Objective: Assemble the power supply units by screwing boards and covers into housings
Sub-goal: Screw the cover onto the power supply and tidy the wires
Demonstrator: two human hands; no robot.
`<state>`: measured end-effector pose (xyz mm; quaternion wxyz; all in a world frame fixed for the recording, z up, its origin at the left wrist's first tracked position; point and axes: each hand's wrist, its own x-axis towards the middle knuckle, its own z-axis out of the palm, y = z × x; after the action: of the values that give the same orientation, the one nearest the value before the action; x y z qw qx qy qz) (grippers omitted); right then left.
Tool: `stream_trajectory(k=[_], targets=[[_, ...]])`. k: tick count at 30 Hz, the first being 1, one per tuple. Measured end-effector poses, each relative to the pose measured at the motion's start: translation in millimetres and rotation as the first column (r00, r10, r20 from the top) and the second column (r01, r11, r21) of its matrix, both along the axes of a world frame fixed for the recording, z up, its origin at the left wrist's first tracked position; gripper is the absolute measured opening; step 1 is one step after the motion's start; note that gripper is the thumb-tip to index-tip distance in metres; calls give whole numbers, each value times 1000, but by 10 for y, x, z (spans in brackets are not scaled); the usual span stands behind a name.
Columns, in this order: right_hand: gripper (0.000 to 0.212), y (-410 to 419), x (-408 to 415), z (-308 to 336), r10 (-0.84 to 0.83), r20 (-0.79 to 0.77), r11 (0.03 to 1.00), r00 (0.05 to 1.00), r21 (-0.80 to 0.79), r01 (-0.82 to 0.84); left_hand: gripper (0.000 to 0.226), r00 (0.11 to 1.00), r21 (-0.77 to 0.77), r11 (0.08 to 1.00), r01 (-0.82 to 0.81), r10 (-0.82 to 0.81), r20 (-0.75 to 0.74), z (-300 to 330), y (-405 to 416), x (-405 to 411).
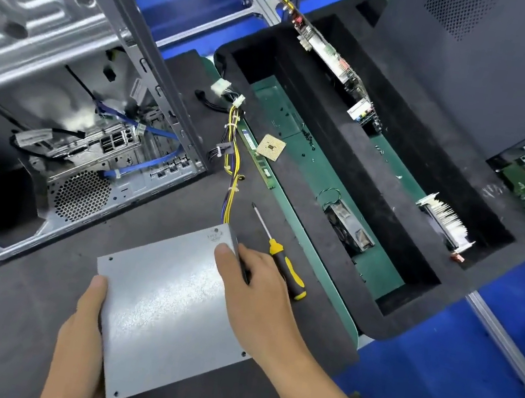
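A: What is the biggest thing near the hands?

B: One open computer case [70, 120], beyond the left hand's fingers. Then one power supply unit [165, 307] on the bench [32, 300], held between both hands.

A: How do the hands sit on it?

B: The left hand [80, 352] grips its near left edge, thumb on top. The right hand [255, 297] curls over its far right corner, thumb pressed on the cover.

A: What could go wrong?

B: I judge its one cable bundle [232, 173], trailing away beyond the right fingers, could snag if the unit is lifted or turned. It might sweep the one chip [271, 147] or the one memory stick [257, 158] off the bench edge.

A: And the tool?

B: One screwdriver [280, 253], lying just beside the right fingers, untouched. A nudge from the wrist could roll it. Loose screws [308, 137] lie in the tray beyond, too small to count.
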<state>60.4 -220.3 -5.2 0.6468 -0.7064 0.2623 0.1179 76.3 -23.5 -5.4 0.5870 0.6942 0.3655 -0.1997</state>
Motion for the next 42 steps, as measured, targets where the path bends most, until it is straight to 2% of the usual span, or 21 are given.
stream_trajectory(k=[3,7,10,14,21,32,42], targets=[[41,-4,4,1,4,4,1000,1000,1,-4,60,1000,-40,999,15,-14,19,-15,3,31],[40,-5,3,2,9,7,1000,1000,-13,-9,36,998,34,999,22,-24,52,-10,-31,23],[40,-6,12,4,7,5,1000,1000,-17,-7,50,999,96,995,1,-5,32,3,-57,21],[43,-10,21,-24,9,-7,1000,1000,-19,-9,45,998,142,990,-3,-6,58,-31,-61,8],[49,-12,3,-62,11,29,999,1000,-40,-10,51,999,204,979,7,-17,46,-31,-83,-14],[43,4,-4,-80,19,23,996,1000,-92,-16,52,998,168,986,-6,-5,67,-62,-81,-32],[51,2,-9,-107,0,26,994,1000,-109,3,58,995,173,985,16,-32,91,-94,-71,-49]])
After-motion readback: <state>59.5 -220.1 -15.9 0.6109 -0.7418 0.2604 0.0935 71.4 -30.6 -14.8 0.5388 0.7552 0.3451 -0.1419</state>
